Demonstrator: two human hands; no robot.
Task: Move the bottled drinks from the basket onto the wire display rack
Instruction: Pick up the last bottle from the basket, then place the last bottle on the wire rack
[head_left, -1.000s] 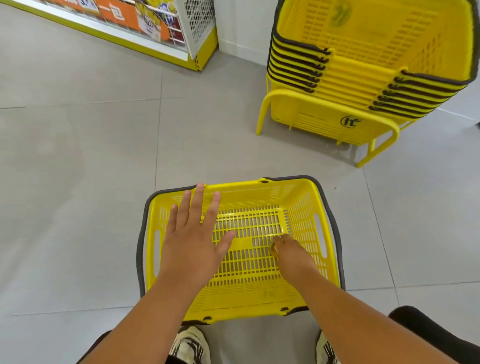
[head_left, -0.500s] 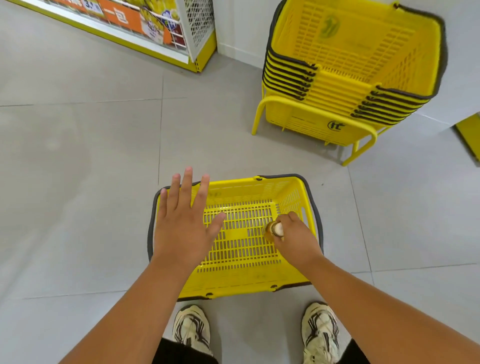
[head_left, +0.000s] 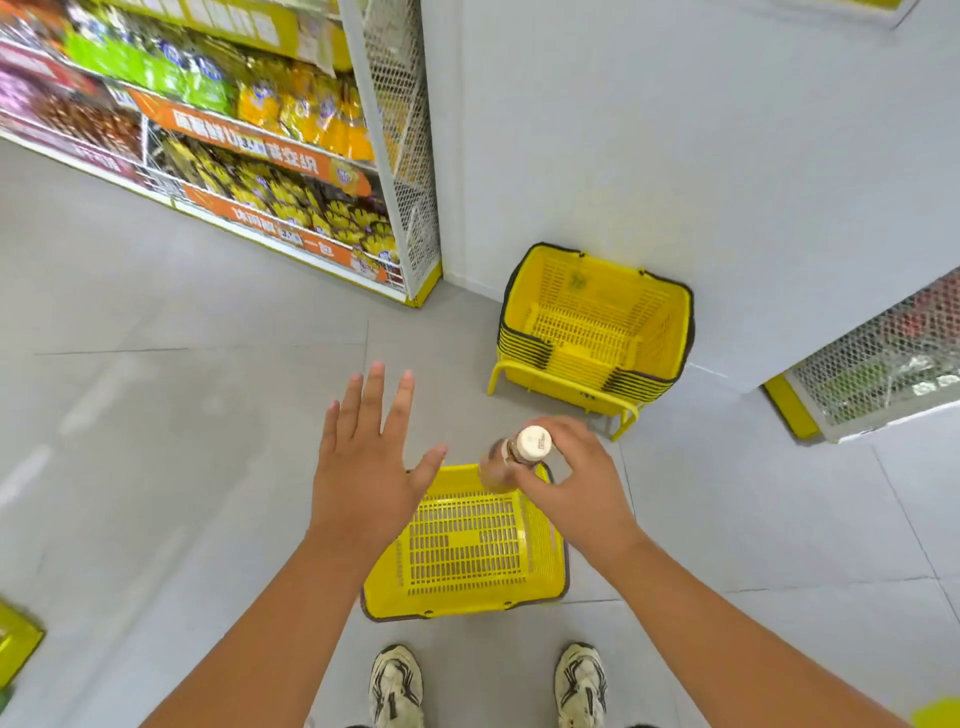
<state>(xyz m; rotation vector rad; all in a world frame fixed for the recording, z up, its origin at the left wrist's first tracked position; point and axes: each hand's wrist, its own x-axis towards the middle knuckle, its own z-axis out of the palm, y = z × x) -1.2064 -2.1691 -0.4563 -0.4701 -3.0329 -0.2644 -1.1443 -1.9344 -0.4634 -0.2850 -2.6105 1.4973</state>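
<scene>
A yellow shopping basket (head_left: 467, 597) sits on the floor in front of my feet, and I see nothing lying on its slatted bottom. My right hand (head_left: 576, 483) grips a bottled drink (head_left: 522, 449) with a white cap and brownish contents, held upright above the basket's far right corner. My left hand (head_left: 366, 467) hovers over the basket's left edge with fingers spread and holds nothing. A wire mesh rack (head_left: 878, 369) shows at the right edge.
A stack of yellow baskets (head_left: 592, 332) on a yellow stand sits against the white wall ahead. A snack shelf (head_left: 234, 156) with a mesh end panel runs along the left. Grey tiled floor surrounds the basket. My shoes are at the bottom.
My right hand has lifted the bottle out of the basket. My view has risen and pulled back, so the shelf and wall now show. My left hand has come up off the basket.
</scene>
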